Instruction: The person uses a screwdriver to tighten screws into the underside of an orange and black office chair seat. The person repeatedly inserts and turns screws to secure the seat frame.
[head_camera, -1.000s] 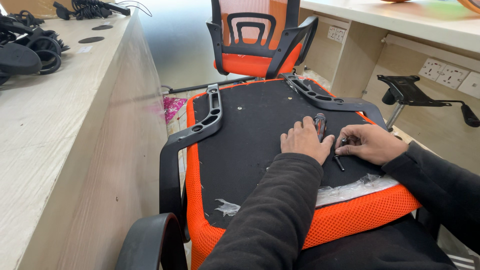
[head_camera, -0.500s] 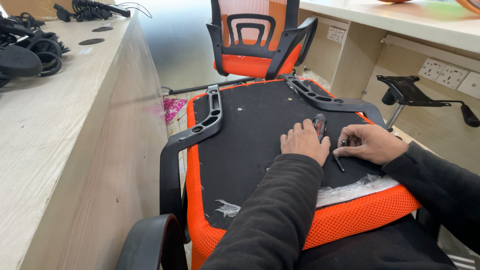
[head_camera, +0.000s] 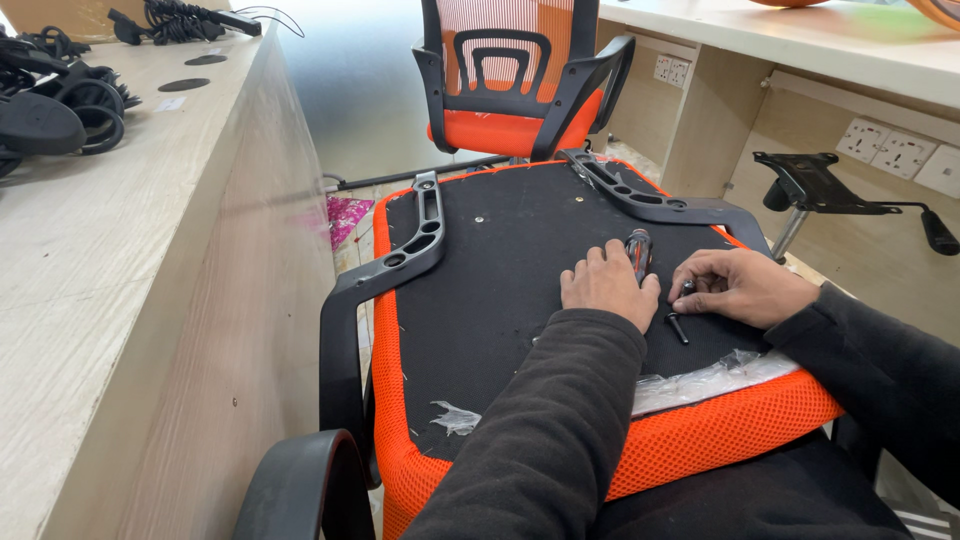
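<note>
Upturned orange chair seat is lying underside up, armrest bracket fitted; left hand is resting flat, fingers spread, beside a screwdriver; right hand is pinching a black bolt; fastening appears underway; bolt needs aligning with a hole.

Black armrests fence both seat-base sides (middle open); desk wall crowds left.

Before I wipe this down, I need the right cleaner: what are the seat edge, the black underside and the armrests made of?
Seat edge: orange woven mesh fabric, open weave visible. Underside panel: matte black cloth, seemingly stapled, frayed at edges. Armrest: moulded black plastic, probably, with a slight sheen and cut-out holes. The left hand rests on the panel.
</note>
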